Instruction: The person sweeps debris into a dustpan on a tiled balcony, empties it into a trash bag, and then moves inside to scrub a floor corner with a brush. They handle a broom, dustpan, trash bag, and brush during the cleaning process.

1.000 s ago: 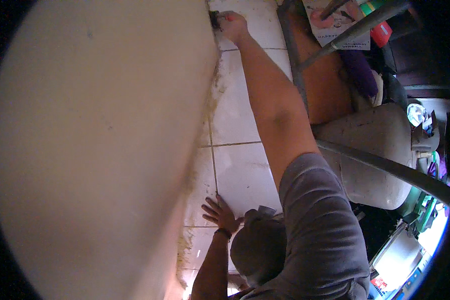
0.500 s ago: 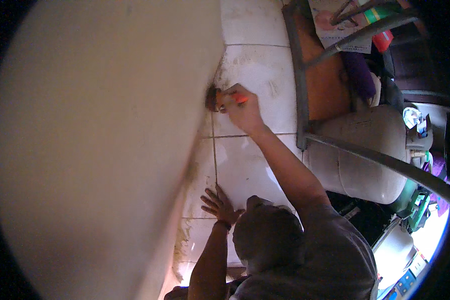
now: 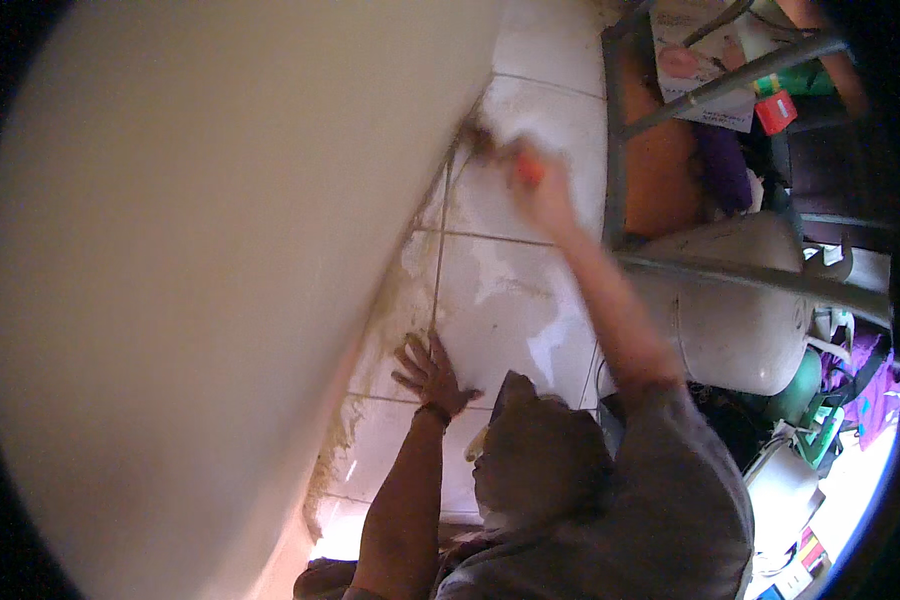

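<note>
— Now, where's the brush (image 3: 482,140)?
— Closed in the right grip (image 3: 542,190), its bristles on the white tile (image 3: 530,300) by the wall (image 3: 220,280).
— And the left grip (image 3: 428,368)?
— Open, flat on tile, well below.

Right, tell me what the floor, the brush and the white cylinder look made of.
Floor: glazed ceramic tile, judging by square grout lines and a wet sheen.
Brush in the right hand: probably an orange plastic handle with dark bristles; motion blur leaves it uncertain.
White cylinder: likely painted metal, smooth and rounded, with scuffed patches.
The left hand lies flat on the tile.
</note>
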The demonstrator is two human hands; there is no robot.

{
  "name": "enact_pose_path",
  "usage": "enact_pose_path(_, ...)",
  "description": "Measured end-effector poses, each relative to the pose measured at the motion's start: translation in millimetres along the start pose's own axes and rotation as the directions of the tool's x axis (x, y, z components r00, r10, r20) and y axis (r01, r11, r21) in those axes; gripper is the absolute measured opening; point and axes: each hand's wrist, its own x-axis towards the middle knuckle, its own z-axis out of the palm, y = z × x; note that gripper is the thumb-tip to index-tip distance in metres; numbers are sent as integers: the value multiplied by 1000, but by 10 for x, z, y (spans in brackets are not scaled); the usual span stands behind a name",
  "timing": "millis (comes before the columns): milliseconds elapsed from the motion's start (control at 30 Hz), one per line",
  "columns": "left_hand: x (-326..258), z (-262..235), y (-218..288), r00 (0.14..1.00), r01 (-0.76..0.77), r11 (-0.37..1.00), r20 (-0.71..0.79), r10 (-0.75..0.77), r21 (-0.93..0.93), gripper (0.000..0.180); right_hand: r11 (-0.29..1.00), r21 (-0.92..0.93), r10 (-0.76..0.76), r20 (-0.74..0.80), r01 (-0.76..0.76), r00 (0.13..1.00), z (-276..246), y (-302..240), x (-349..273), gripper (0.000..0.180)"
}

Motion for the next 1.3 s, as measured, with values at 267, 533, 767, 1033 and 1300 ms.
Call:
enact_pose_path(267, -147, 41, -12, 980, -103, 995, -175, 99, -14, 142, 737, -264, -591, 197, 622, 783, 998, -367, -686, 22)
enact_pose_path(533, -609, 925, -625, 902, -3, 932, -404, -155, -363, 135, 913, -399, -63, 55, 80, 996, 272, 809, -188, 14)
enact_pose_path(767, -549, 953, -797, 948, 149, 917, -209, -238, -369, 148, 942, -199, -278, -9, 271, 960, 200, -64, -574, 15)
enact_pose_path(1033, -561, 878, -749, 949, 224, 915, -138, -283, -336, 150, 964, -156, -141, 388, 216, 911, -18, -225, -1130, 16)
enact_pose_path(1300, -528, 896, -714, 967, 146, 932, -152, -205, -331, 149, 872, -459, -127, 118, 167, 985, 91, 128, 139, 13)
